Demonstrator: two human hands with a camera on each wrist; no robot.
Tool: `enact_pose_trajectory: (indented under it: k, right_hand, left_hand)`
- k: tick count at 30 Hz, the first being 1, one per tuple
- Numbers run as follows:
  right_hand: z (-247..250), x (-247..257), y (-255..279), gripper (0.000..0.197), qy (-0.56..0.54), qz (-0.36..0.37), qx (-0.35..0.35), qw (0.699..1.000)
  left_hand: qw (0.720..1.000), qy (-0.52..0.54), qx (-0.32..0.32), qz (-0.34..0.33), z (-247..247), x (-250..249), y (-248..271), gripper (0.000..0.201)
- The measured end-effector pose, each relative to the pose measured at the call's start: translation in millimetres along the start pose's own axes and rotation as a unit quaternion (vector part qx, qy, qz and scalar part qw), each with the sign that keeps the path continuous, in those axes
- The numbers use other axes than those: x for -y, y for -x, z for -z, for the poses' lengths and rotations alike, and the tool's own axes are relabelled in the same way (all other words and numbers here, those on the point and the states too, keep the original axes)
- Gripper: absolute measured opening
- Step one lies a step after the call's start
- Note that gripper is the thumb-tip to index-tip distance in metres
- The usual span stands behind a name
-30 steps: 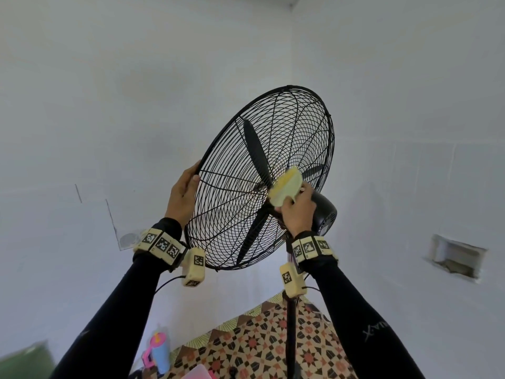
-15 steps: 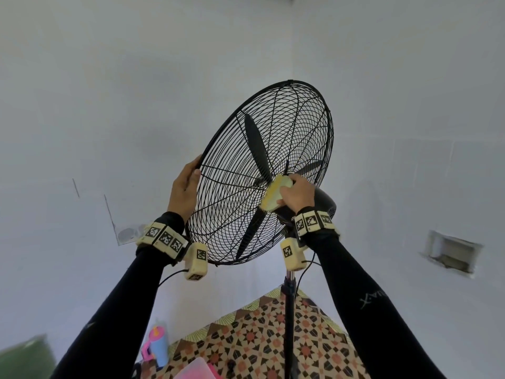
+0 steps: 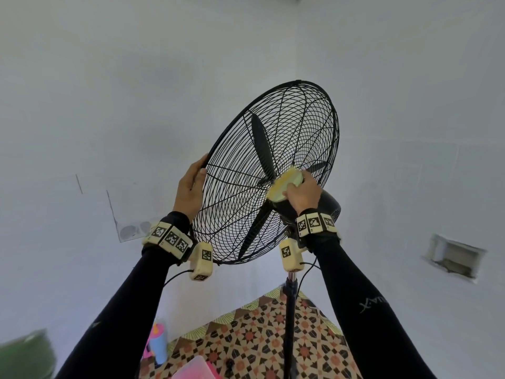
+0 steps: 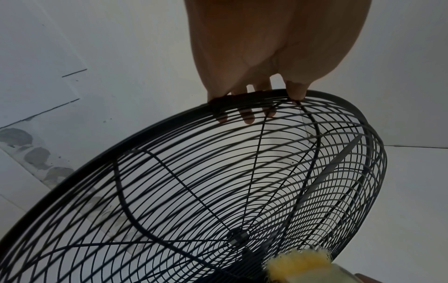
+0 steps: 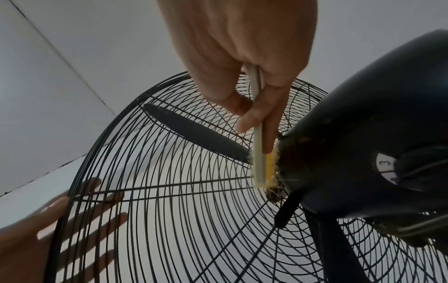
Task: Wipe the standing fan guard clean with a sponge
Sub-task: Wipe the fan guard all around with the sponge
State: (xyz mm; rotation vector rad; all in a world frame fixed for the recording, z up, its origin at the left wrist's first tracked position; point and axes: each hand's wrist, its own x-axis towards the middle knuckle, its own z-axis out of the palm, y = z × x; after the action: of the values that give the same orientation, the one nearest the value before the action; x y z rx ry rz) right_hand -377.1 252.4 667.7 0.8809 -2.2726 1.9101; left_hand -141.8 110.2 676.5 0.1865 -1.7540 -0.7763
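A black standing fan has its wire guard tilted up and to the left. My left hand holds the guard's left rim, thumb on the near side and fingers laid across the far face. My right hand grips a yellow sponge and presses it on the rear guard next to the black motor housing. In the right wrist view the sponge stands edge-on between my fingers, its frayed yellow side against the motor housing. The left wrist view shows my left hand on the rim and the sponge at the bottom.
The fan's pole drops to a patterned floor mat. A blue bottle and a pink box lie low at the left. White walls meet in a corner behind the fan, and a recess is set in the right wall.
My right hand rubbed the sponge down toward the hub and back up beside the motor. My left hand kept its hold on the rim.
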Motion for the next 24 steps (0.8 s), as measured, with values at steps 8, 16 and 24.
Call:
enact_pose_trajectory:
  k: [8,16,24]
  right_hand:
    - [-11,-16,13,0.062,-0.009,-0.018,0.042,0.999]
    - [-3,-13,41,0.023,-0.269,-0.05,-0.072,0.959]
    - [1,63,117,0.045,-0.046,0.355,-0.014,0.934]
  left_hand:
    - [1.0,-0.005,0.0,0.003,5,5,1,0.039]
    - [0.999,-0.008,0.002,0.036,0,10,2,0.049]
    - [0.988,-0.093,0.075,0.097,11,22,10,0.108]
